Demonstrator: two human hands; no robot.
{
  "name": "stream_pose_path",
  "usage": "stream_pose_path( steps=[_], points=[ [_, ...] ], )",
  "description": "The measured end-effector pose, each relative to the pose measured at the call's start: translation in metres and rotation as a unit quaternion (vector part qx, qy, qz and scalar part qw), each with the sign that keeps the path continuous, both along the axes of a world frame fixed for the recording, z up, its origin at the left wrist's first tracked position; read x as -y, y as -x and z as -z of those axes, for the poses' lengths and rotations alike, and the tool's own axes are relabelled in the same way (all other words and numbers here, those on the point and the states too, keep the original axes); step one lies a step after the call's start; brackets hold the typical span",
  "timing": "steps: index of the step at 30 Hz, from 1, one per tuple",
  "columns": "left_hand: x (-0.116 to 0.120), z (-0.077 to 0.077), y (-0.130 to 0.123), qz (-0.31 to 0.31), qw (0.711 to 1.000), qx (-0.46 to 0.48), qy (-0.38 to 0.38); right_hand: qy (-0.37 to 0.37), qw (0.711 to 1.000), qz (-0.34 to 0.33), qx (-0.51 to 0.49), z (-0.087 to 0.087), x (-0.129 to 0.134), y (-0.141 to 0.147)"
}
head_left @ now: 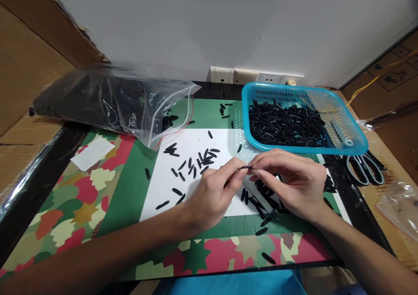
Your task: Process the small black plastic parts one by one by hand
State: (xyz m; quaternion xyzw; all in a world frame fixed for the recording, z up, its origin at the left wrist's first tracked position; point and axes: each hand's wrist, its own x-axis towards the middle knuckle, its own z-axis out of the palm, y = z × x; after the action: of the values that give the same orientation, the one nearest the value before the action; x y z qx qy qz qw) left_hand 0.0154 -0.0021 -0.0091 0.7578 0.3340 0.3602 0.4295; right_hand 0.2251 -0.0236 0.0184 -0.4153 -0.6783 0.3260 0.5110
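Note:
A small thin black piece (246,167) is pinched between my two hands above the white sheet (156,184). My left hand (215,192) grips its left end with thumb and forefinger. On the other end, the thumb and fingertips of my right hand (292,184) are closed. Loose black pieces (205,158) lie scattered on the sheet to the left. More black pieces (257,203) are heaped beneath my right hand, which partly hides them. Beside that heap rests a pale, slim tool (263,199) with a dark tip.
Behind my right hand stands a blue basket (362,140) of black pieces. A clear zip bag (124,103) of black material lies at the back left. Scissors (365,169) and a crumpled plastic bag (400,208) are at the right. Cardboard flanks both sides; a wall stands behind.

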Motion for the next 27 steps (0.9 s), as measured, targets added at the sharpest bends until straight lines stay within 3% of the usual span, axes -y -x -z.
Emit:
stream_pose_path(
  steps=[5,11,21,27],
  points=[
    [0.000,0.003,0.000,0.002,0.999,-0.003,-0.054,0.063,0.996,0.026,-0.052,0.000,0.002,0.004],
    [0.001,0.004,0.001,0.009,0.997,-0.028,-0.071,0.054,0.997,0.027,-0.051,-0.004,0.003,0.005],
    [0.001,0.004,0.001,0.018,0.992,-0.047,-0.114,0.067,0.997,-0.025,-0.023,-0.004,0.002,-0.002],
    [0.002,0.005,0.001,0.031,0.978,-0.057,-0.197,0.077,0.993,-0.075,0.051,-0.012,0.000,-0.007]
  ],
)
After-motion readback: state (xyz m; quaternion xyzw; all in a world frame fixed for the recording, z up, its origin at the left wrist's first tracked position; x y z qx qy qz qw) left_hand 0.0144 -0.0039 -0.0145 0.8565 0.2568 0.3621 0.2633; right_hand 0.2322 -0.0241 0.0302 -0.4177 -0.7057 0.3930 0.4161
